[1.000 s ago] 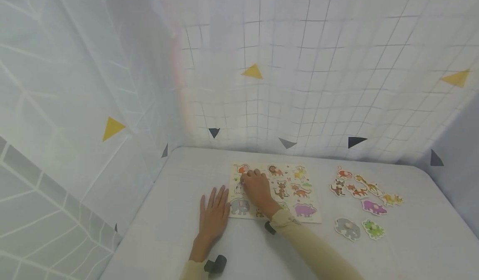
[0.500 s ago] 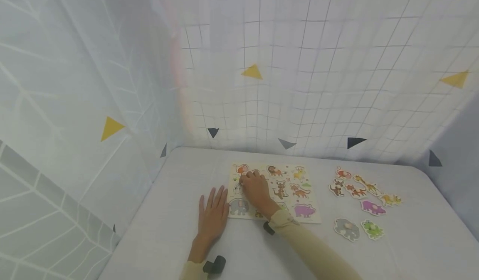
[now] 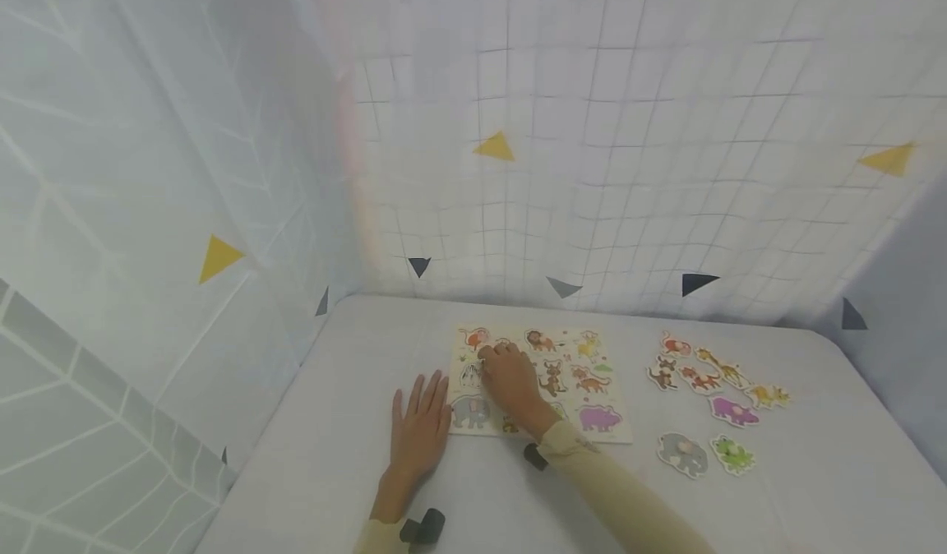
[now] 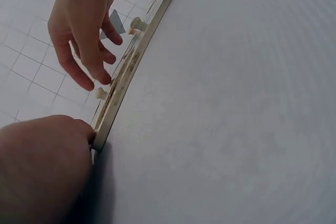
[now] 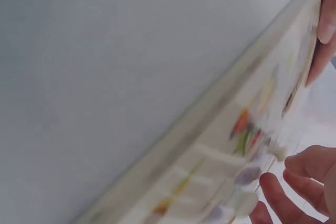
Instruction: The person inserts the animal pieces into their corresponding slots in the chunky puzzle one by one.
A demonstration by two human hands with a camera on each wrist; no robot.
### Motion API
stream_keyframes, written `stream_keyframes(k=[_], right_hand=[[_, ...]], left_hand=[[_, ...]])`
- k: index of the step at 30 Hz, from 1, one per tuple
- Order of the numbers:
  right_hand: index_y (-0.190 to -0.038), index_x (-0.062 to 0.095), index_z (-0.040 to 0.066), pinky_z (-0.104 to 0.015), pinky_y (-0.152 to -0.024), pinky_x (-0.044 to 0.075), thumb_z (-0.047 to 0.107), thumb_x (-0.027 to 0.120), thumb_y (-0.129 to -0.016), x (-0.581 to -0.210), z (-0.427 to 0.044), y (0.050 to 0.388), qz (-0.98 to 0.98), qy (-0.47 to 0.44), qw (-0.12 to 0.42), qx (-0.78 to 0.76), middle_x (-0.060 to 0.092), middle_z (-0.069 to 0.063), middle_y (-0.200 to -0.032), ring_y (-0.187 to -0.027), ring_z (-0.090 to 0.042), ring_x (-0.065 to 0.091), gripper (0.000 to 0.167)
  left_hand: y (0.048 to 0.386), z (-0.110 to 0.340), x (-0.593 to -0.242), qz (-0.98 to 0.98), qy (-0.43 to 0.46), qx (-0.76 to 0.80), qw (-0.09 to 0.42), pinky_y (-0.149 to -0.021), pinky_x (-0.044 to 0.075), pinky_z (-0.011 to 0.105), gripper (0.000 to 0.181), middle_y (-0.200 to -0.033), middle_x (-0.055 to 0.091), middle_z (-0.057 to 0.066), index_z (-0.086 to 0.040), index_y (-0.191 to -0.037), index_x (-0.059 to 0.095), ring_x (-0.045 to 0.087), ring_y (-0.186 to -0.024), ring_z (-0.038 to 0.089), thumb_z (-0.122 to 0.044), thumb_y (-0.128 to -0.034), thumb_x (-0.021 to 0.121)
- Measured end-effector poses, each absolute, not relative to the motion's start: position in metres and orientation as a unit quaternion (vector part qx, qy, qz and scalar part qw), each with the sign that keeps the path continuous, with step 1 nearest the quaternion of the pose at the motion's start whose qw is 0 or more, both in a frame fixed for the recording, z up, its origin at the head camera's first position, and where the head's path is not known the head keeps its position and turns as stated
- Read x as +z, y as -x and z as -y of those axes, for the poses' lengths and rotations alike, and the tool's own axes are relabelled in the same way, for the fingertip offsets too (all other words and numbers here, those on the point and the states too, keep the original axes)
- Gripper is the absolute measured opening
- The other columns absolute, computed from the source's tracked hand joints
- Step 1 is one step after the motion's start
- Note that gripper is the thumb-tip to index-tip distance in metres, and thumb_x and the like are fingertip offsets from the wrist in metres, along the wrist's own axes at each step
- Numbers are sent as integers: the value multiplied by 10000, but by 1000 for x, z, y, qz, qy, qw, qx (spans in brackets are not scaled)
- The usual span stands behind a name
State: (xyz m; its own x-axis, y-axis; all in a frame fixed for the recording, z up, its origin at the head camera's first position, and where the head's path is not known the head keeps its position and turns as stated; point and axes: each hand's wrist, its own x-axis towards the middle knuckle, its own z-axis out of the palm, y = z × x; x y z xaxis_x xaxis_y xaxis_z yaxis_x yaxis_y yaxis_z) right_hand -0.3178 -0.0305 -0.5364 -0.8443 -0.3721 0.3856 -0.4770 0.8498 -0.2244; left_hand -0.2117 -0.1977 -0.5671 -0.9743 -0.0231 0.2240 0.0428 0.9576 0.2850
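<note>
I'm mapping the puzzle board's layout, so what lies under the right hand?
Part of the puzzle board lies beneath the right hand. In the head view, a zebra picture shows just beside it; whatever is directly under the hand is covered there.

beyond my pale table (image 3: 821,496) i see a grid-lined curtain (image 3: 629,151) with yellow triangles (image 3: 496,147) (the drape (image 3: 111,291) at my left is white-veined).
</note>
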Motion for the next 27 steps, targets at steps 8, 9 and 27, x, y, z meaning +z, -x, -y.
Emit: stream_keyframes(k=[8, 9, 27], right_hand=[[-1086, 732, 112, -393, -747, 597, 130, 722, -915, -538, 0, 326, 941, -220, 197, 168, 787, -80, -979, -896, -273, 704, 172], [-1095, 728, 105, -409, -771, 603, 127, 716, -919, -538, -4, 327, 941, -218, 194, 171, 783, -87, -989, -934, -286, 709, 177], [-1104, 705, 69, -433, -729, 564, 84, 678, -904, -535, -77, 343, 953, -150, 174, 197, 742, -111, -996, -889, -306, 644, 202]], left_hand=[[211, 197, -564, 981, 4, -155, 120, -1288, 153, 670, 518, -1673, 388, 52, -139, -1573, 421, 307, -1577, 348, -326, -1090, 422], [210, 197, -564, 982, 3, -152, 116, -1291, 150, 666, 521, -1677, 380, 48, -144, -1578, 412, 299, -1581, 343, -331, -1092, 416], [210, 195, -566, 984, -2, -150, 100, -1298, 145, 657, 535, -1688, 361, 41, -150, -1592, 388, 275, -1593, 333, -342, -1094, 420]])
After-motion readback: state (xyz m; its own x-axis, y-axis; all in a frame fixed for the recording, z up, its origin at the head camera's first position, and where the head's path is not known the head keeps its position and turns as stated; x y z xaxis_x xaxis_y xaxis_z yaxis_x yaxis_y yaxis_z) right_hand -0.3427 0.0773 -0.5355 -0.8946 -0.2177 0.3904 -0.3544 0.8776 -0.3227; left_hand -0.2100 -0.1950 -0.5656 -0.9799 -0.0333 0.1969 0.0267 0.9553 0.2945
